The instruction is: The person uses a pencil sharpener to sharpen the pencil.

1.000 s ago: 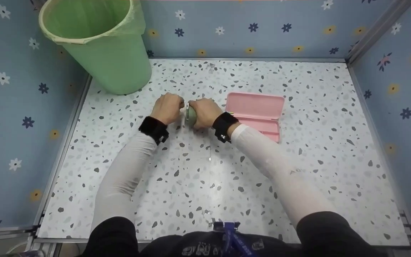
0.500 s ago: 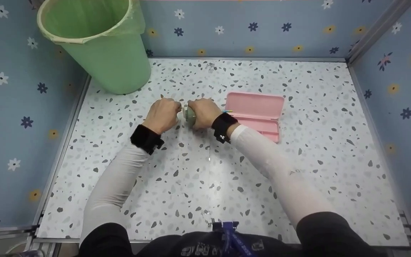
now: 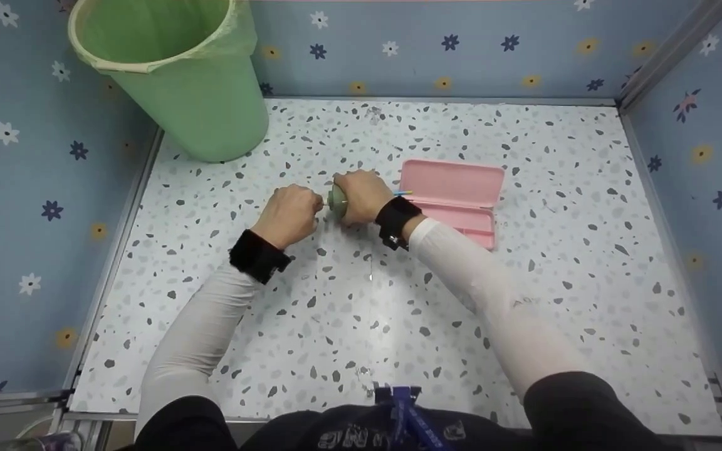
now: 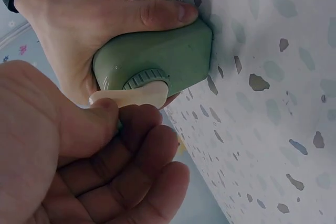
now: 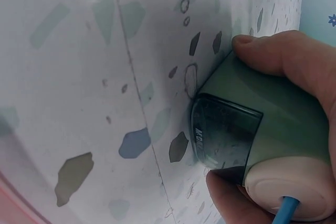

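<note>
A green hand-crank pencil sharpener point(image 3: 338, 202) lies on its side on the speckled table, between the two hands. My right hand point(image 3: 364, 195) grips its body, thumb on one side and fingers on the other. With thumb and forefinger, my left hand point(image 3: 289, 213) pinches the cream crank handle point(image 4: 131, 96) at the sharpener's left end. A blue pencil point(image 5: 286, 208) sticks out of the round cream holder point(image 5: 289, 184) at the opposite end. Its tail shows past the right wrist in the head view. Beside the holder is a dark see-through shavings window point(image 5: 226, 132).
An opened pink pencil case point(image 3: 452, 181) lies just right of the right hand, partly behind that wrist. At the back left stands a tall green bin point(image 3: 217, 113) with a liner. Flower-patterned walls point(image 3: 480, 62) border the table point(image 3: 461, 388) on the back and sides.
My left hand has come down toward the body with the crank handle, as in a turn. The right hand and sharpener stay nearly in place; more of the pencil's tail shows.
</note>
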{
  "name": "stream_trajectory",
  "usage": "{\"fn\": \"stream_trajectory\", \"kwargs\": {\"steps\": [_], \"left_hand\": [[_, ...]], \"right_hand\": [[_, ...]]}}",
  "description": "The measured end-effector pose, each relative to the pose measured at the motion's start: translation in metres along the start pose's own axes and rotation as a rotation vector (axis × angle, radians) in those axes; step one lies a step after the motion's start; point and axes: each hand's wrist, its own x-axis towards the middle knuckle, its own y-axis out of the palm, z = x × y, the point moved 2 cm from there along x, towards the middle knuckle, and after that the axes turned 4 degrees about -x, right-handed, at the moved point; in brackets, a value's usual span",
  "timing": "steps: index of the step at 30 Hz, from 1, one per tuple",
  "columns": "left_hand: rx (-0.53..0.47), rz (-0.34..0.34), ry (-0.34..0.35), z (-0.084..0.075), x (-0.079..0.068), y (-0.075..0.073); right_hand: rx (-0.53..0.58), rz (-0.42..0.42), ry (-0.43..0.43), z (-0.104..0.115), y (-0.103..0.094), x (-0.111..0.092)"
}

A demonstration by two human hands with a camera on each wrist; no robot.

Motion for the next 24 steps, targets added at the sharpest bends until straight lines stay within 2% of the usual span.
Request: {"fn": "stream_trajectory", "kwargs": {"steps": [7, 12, 18, 24], "left_hand": [[-0.048, 0.082, -0.023, 0.001, -0.002, 0.004], [-0.074, 0.125, -0.063, 0.006, -0.002, 0.017], [-0.078, 0.157, -0.101, 0.013, 0.006, 0.031], [-0.095, 0.177, -0.114, 0.020, 0.015, 0.035]], "right_hand": [[-0.008, -0.005, -0.005, 0.001, 0.000, 0.000], [-0.007, -0.005, 0.001, 0.001, -0.001, 0.000], [-0.014, -0.010, -0.005, 0.000, -0.001, 0.001], [-0.024, -0.007, -0.010, 0.000, -0.001, 0.001]]}}
